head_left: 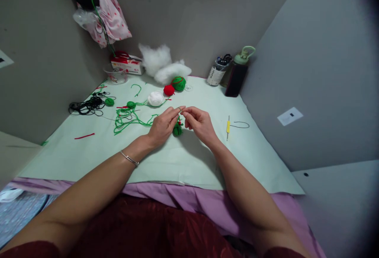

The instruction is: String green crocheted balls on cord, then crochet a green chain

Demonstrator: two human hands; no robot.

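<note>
Both my hands meet over the middle of the table. My left hand (163, 127) is closed, its fingers bent around green yarn, with a fingertip stretched toward the other hand. My right hand (199, 123) pinches at the same green yarn (179, 110) by that fingertip. Just below and between the hands hangs or rests a small green crocheted ball (177, 130) with a bit of red at its top; whether it touches the table I cannot tell. Long green yarn strands (130, 120) lie left of my left hand.
White yarn (155, 98), red yarn (169, 90) and green yarn (179, 84) balls sit behind the hands, before white stuffing (166, 68). A yellow-handled crochet hook (227, 127) lies right. Black cord (89, 104) is at left; a bottle (237, 74) and pen holder (216, 72) stand back right.
</note>
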